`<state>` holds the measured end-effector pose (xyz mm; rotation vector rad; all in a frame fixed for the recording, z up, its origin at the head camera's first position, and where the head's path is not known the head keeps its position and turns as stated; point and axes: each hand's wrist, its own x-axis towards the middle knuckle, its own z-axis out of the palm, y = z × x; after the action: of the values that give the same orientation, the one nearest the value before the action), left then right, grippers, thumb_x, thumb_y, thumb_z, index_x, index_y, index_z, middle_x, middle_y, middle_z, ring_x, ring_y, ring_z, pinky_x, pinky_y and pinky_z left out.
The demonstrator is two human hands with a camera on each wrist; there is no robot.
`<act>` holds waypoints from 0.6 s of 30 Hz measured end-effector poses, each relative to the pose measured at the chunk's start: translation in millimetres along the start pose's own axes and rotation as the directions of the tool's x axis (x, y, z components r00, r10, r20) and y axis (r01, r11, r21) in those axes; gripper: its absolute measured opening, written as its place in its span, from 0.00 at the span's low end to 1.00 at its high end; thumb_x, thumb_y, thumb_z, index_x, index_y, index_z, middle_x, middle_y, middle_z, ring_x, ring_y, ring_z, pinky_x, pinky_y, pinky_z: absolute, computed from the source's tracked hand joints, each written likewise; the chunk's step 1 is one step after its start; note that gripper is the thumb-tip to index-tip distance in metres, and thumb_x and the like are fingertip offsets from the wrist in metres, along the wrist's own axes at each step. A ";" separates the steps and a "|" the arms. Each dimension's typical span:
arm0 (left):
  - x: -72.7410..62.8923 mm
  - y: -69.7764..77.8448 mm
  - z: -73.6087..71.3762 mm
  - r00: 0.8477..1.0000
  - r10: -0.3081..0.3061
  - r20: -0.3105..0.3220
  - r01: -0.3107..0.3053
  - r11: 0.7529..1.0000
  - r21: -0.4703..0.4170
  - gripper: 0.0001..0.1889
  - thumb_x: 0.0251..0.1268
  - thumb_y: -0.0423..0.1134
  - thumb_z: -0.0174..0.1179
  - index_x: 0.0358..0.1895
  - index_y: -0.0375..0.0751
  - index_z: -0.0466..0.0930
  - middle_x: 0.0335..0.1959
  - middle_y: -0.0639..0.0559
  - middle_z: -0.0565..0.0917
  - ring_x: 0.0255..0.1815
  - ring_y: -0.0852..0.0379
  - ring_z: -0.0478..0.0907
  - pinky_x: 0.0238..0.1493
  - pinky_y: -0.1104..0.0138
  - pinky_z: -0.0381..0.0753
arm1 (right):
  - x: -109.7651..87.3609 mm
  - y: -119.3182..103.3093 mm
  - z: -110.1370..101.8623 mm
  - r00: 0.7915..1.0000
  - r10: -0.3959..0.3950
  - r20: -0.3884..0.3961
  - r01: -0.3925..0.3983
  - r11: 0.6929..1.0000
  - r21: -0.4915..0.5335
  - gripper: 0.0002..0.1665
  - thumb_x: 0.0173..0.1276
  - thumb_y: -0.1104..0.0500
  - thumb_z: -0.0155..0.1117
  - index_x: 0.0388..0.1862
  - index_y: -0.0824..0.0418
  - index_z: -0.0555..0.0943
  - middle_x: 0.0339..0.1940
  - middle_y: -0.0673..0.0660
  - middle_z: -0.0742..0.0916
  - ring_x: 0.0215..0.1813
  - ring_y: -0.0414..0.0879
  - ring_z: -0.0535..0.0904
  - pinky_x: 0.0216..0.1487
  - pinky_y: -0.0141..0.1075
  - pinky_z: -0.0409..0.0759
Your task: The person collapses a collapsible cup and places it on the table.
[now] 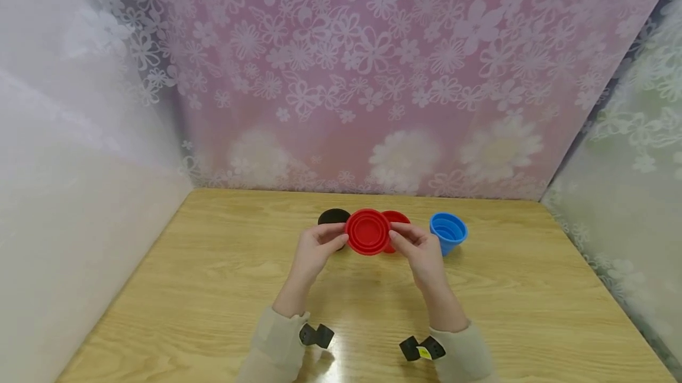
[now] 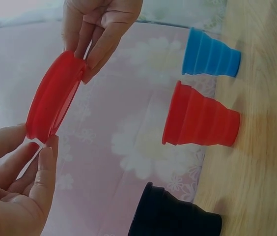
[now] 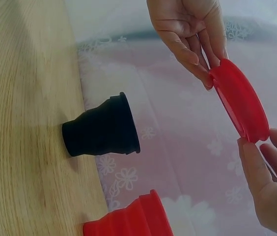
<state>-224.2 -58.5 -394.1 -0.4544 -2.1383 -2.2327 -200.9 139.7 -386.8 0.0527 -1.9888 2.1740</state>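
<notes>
A red collapsible cup (image 1: 367,232), folded flat into a disc, is held up above the table between both hands. In the head view its ringed inside faces the camera. My left hand (image 1: 314,248) pinches the disc's left rim between thumb and fingers. Opposite it, my right hand (image 1: 421,251) pinches the right rim the same way. Both wrist views show the flat red disc edge-on, with fingertips at its two ends. Behind the disc stand a black cup (image 3: 101,125) and a second red cup (image 2: 200,115), both extended and partly covered in the head view.
A blue extended cup (image 1: 449,232) stands upright to the right of the red one, mouth up. The wood-grain table (image 1: 224,288) ends at a pink flowered backdrop (image 1: 341,75). A pale panel (image 1: 80,182) borders the left side and a flowered sheet (image 1: 629,182) the right.
</notes>
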 end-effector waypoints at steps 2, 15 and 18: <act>-0.2 -2.7 -0.4 1.000 -0.004 -0.004 0.004 1.000 0.005 0.14 0.55 0.29 0.59 0.45 0.27 0.77 0.42 0.39 0.80 0.40 0.51 0.77 0.40 0.66 0.78 | -0.4 0.3 1.1 1.000 0.005 -0.004 -0.005 1.000 -0.003 0.18 0.60 0.69 0.58 0.48 0.77 0.73 0.32 0.52 0.82 0.34 0.42 0.79 0.39 0.32 0.78; 0.5 -9.5 -5.1 1.000 0.000 0.019 0.000 1.000 0.016 0.13 0.56 0.29 0.58 0.44 0.27 0.77 0.40 0.39 0.80 0.38 0.53 0.78 0.39 0.66 0.78 | 1.9 4.8 3.7 1.000 0.024 0.010 -0.024 1.000 -0.012 0.16 0.61 0.70 0.56 0.47 0.78 0.73 0.34 0.58 0.82 0.34 0.42 0.80 0.40 0.33 0.78; -0.5 -10.4 -8.4 1.000 -0.027 0.007 0.027 0.999 0.026 0.13 0.56 0.30 0.58 0.44 0.28 0.77 0.40 0.40 0.80 0.39 0.53 0.77 0.41 0.63 0.77 | 4.4 7.4 7.3 0.999 0.035 0.019 -0.035 0.999 -0.013 0.15 0.61 0.71 0.55 0.46 0.77 0.74 0.36 0.60 0.82 0.34 0.43 0.79 0.41 0.36 0.78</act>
<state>-227.6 -66.2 -404.5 -0.4360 -2.1865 -2.2179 -207.3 132.5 -392.7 0.0368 -2.0290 2.1899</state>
